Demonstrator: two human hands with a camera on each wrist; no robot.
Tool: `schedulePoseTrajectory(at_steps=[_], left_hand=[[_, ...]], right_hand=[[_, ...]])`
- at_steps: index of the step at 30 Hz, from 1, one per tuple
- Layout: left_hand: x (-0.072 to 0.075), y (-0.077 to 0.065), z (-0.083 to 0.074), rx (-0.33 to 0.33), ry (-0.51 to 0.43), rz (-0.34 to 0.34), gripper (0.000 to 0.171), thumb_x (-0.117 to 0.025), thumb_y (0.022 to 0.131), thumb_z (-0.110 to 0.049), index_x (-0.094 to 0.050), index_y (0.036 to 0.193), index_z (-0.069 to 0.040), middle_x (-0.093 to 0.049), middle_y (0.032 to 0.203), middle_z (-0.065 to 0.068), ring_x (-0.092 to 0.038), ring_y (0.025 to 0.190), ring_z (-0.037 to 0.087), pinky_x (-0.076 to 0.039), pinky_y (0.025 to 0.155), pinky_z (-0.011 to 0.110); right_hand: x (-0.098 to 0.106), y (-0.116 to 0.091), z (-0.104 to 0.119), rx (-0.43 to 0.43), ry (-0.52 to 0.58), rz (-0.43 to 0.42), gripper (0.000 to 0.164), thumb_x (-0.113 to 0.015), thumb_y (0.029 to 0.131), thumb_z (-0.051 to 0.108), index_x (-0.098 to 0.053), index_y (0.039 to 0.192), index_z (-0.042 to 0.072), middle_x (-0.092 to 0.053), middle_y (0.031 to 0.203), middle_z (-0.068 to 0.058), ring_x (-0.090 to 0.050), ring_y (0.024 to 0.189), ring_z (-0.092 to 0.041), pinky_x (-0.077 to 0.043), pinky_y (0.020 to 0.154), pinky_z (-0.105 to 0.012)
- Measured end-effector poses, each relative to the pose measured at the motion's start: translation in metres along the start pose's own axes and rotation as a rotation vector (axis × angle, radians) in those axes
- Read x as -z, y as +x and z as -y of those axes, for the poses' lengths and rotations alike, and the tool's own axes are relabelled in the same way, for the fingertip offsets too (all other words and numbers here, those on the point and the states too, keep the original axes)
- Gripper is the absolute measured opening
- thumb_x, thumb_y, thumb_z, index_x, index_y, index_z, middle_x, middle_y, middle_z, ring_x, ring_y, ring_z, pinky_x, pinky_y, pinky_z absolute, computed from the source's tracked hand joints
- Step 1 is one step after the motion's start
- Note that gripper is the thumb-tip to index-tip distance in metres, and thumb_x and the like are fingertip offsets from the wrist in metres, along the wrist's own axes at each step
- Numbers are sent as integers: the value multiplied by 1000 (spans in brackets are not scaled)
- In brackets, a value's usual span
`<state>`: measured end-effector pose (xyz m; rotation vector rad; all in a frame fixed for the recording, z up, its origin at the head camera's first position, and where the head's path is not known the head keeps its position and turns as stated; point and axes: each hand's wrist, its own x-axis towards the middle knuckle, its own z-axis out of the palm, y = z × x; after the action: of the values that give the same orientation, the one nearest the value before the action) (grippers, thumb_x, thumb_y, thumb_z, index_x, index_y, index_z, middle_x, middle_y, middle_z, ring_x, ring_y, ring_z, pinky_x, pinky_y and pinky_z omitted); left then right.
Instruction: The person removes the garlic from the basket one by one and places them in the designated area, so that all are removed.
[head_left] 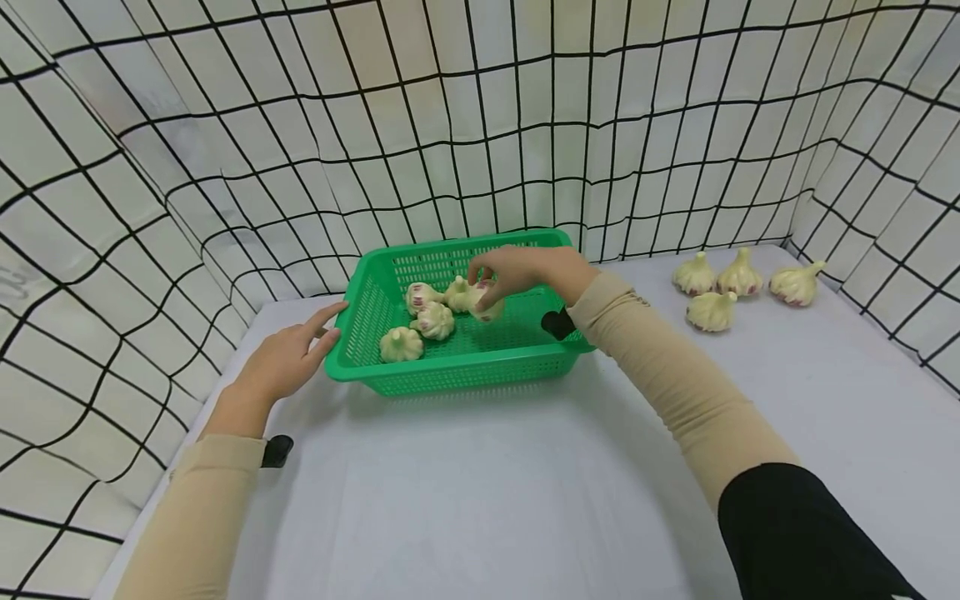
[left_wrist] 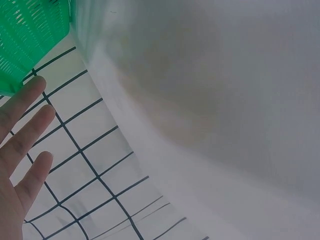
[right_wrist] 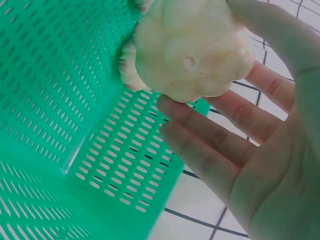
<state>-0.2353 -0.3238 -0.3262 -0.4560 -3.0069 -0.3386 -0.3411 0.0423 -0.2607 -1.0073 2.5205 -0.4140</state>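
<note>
My right hand [head_left: 517,271] reaches into a green plastic basket [head_left: 457,367] and holds a garlic bulb [head_left: 487,310] between thumb and fingers. In the right wrist view this pale bulb [right_wrist: 190,55] shows its root end, with fingertips along its side. Several other garlic bulbs [head_left: 433,321] lie to the left of it inside the basket. At the basket's left end, the fingertips of my left hand [head_left: 281,362] rest at the rim. The left wrist view shows the fingers of that hand [left_wrist: 25,145] spread and fairly straight beside the basket wall [left_wrist: 35,37].
Several more garlic bulbs [head_left: 738,273] sit grouped on the white tabletop [head_left: 480,492] at the right. Black grid netting [head_left: 517,125] over white panels encloses the table at the back and both sides, close behind the basket.
</note>
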Motion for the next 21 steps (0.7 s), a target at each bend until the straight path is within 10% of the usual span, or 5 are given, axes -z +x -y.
schedulePoseTrajectory(at_steps=[21], left_hand=[[0, 1, 0, 6, 9, 10, 61, -28, 111, -50, -25, 163, -19, -63, 129, 31, -60, 112, 53, -48, 89, 69]], right_hand=[[13, -58, -8, 119, 51, -221, 50, -77, 95, 28, -57, 137, 11, -60, 136, -7, -58, 116, -28, -48, 99, -42]])
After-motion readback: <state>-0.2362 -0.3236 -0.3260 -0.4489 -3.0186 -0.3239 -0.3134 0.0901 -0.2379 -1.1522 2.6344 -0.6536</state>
